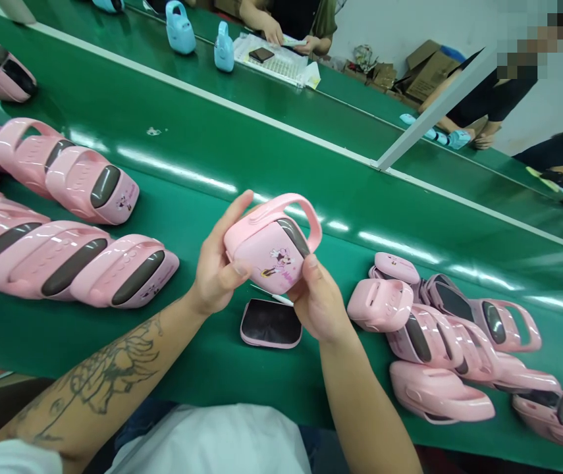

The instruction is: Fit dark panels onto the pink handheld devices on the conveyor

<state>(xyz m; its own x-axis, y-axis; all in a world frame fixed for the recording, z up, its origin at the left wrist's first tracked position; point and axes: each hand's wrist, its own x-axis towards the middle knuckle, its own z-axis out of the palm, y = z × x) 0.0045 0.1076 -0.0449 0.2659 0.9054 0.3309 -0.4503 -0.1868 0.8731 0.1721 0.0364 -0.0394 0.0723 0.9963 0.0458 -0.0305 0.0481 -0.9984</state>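
Observation:
Both my hands hold a pink plastic case (271, 253) with a loop handle, a dark grey window and a Minnie Mouse print. My left hand (216, 260) grips its left side, fingers behind and thumb on the front. My right hand (318, 299) holds the lower right corner, thumb pressed on the face. Just below them, a dark panel with a pink rim (270, 323) lies flat on the green belt (202, 368). A thin white stick (272, 295) lies partly under my right hand, touching the panel's top edge.
Rows of matching pink cases (64, 263) lie to the left, and a loose heap (444, 342) lies to the right. Beyond a white rail (261, 135), a co-worker's hands (291, 36) work at a second green belt with blue cases (180, 27). Cardboard boxes (427, 72) stand behind.

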